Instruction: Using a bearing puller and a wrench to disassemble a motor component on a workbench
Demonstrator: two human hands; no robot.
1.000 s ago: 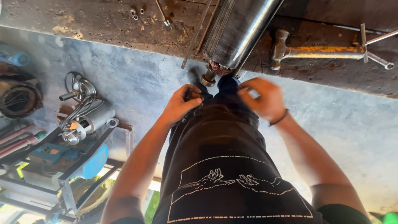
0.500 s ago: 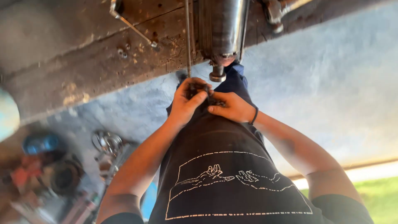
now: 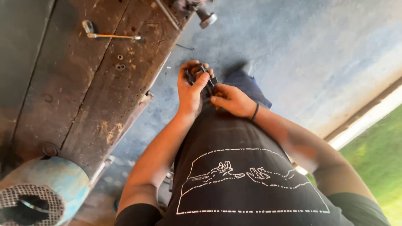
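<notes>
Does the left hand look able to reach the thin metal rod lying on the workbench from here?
Probably yes: the rod lies bare on the workbench, nothing between. But the left hand already holds a small dark part.

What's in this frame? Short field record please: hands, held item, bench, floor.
left hand: holds a small dark metal part, fingers curled round it
right hand: fingertips on the same part, black wristband on the wrist
workbench: worn, rusty, left of the person
on bench: thin rod tool lying flat; blue motor housing at the near end
floor: blue-grey concrete
far right: grass strip
</notes>
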